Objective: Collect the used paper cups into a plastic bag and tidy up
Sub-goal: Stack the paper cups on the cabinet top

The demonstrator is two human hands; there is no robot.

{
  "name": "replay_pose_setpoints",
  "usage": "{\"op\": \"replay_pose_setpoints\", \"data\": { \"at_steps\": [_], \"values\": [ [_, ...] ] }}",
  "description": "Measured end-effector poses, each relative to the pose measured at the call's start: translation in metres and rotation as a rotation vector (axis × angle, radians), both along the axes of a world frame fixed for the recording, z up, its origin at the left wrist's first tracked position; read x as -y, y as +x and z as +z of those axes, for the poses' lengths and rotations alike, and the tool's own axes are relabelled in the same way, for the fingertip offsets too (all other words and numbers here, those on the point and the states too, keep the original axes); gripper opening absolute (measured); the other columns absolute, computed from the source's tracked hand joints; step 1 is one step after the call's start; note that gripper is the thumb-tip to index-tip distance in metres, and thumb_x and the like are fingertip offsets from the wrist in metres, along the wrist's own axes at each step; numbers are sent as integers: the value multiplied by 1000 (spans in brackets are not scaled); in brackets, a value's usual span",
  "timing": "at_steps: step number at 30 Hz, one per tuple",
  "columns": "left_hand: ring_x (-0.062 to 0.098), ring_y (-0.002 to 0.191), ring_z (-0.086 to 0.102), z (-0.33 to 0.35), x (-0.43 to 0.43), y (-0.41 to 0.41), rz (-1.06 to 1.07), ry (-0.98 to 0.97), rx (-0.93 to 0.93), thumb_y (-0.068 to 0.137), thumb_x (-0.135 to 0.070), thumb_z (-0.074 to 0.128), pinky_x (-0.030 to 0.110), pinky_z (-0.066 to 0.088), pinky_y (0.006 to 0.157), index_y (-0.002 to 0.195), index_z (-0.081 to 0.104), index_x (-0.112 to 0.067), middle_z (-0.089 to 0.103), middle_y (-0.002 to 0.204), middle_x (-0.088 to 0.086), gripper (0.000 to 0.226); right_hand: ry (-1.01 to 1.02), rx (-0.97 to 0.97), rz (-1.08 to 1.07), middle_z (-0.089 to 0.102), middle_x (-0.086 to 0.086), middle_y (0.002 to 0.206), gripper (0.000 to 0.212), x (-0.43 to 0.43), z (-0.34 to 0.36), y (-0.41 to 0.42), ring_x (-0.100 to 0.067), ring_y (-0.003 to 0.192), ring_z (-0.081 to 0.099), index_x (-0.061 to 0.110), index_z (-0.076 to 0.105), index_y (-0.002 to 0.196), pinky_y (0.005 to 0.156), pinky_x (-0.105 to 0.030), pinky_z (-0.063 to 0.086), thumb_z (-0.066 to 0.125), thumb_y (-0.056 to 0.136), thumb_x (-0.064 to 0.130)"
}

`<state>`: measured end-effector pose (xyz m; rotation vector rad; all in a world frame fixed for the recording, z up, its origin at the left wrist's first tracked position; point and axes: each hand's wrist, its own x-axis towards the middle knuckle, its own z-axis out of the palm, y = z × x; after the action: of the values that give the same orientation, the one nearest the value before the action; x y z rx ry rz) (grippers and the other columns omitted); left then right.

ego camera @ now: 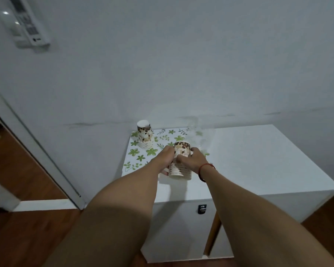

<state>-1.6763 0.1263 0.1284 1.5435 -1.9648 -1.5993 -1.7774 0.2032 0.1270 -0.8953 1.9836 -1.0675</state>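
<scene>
The light was dim and flat, with a cool grey cast over the wall point(181, 64). Small glare spots shone on the white wall unit point(25, 24) at upper left. A faint, soft shadow lay on the cabinet top point(258, 160) in front of the stack of cups point(179, 168). Wide-angle distortion bowed the edges, and the forearms point(123, 218) looked soft.

Left hand point(165, 158), right hand point(193, 160), seemingly curled

The right half of the desk point(268, 157) lies bare — open passage there; an upside-down cup stack point(145, 137) blocks the far-left corner by the wall point(181, 74).
</scene>
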Motion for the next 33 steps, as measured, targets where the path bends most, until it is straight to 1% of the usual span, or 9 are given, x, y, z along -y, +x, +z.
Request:
{"op": "replay_pose_setpoints", "data": {
  "at_steps": [6,10,14,17,19,21,25,30,33],
  "values": [
    [31,105,62,12,15,22,115,-94,-81,95,-36,19,42,57,70,125,46,-27,59,121,11,41,-124,-53,23,65,-6,99,39,16,16,24,-21,89,61,6,62,111,74,-27,44,69,77,23],
    [32,116,56,27,33,34,226,-143,-152,94,-33,24,40,51,81,133,44,-34,55,129,7,44,-195,-38,77,65,-5,103,38,34,32,39,-22,95,61,14,59,115,84,-29,49,68,79,21],
    [26,111,60,41,65,46,282,-223,-222,84,-39,28,49,49,98,124,50,-39,62,124,0,45,-289,-17,167,66,-6,113,49,63,50,48,-26,107,63,21,53,124,90,-40,55,72,79,23],
    [25,107,61,60,92,57,299,-302,-272,81,-50,30,50,49,99,113,55,-36,65,114,2,44,-303,9,128,55,-6,128,82,88,63,56,-23,118,54,14,34,145,99,-38,49,77,78,30],
    [26,103,62,77,104,64,308,-316,-312,82,-64,31,51,50,97,109,57,-34,65,107,6,48,-344,-47,101,58,-7,125,73,110,72,62,-24,116,57,12,47,137,97,-37,50,79,75,32],
    [32,106,63,89,122,67,327,-338,-341,85,-71,33,48,51,96,114,58,-30,66,112,13,56,-405,-74,98,65,-8,114,51,134,80,69,-23,104,63,11,60,118,83,-29,52,80,74,27],
    [27,113,59,102,158,67,361,-422,-374,86,-71,33,50,49,99,121,56,-32,65,119,5,57,-471,-99,75,63,-1,107,48,174,92,73,-14,94,58,11,60,117,70,-11,43,80,75,20],
    [27,108,62,97,191,61,355,-401,-417,88,-69,36,48,52,95,117,57,-31,67,114,5,52,-428,-175,63,63,-2,115,56,209,87,65,-17,106,58,12,56,120,95,-32,50,83,71,20],
    [22,102,63,87,203,55,369,-391,-418,91,-65,39,38,54,90,115,58,-27,67,108,1,49,-427,-148,60,64,-3,117,59,221,78,62,-14,100,57,14,56,122,91,-28,50,83,70,14]
  ]
}}
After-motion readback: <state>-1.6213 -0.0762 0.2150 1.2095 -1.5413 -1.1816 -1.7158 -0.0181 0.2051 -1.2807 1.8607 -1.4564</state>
